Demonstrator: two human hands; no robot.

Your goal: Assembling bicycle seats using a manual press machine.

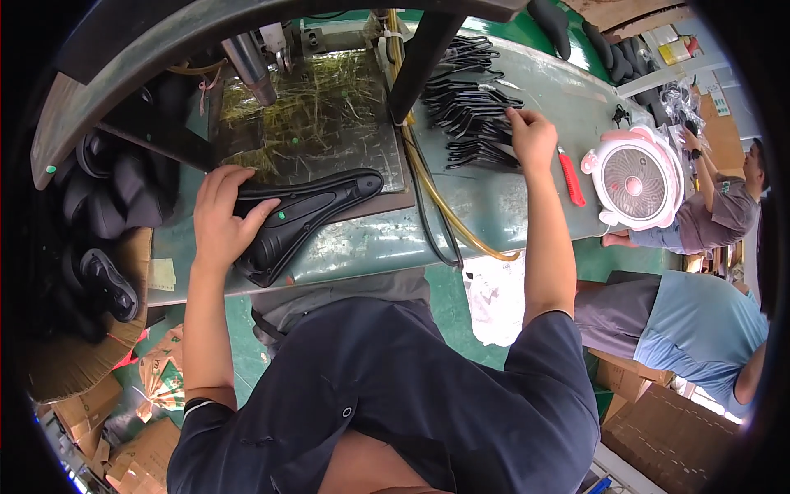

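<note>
On the counter [502,218], a saddle [317,210] overlaps the near edge of a plate [317,107], under the left hand [224,222]. A hose [428,181] runs between plate and rails [469,107]. The right hand [536,142] is at the rails' right end; rightward follow knife [570,177], then fan [632,177]. Left of the counter, a box [78,362] holds more saddles [107,284].

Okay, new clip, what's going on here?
A person is working at a green bench with both hands. The left hand is on a black saddle-shaped piece near the bench's front edge. The right hand is at the pile of black bent rods; whether it grips one is unclear. A red-handled tool lies nearby.
</note>
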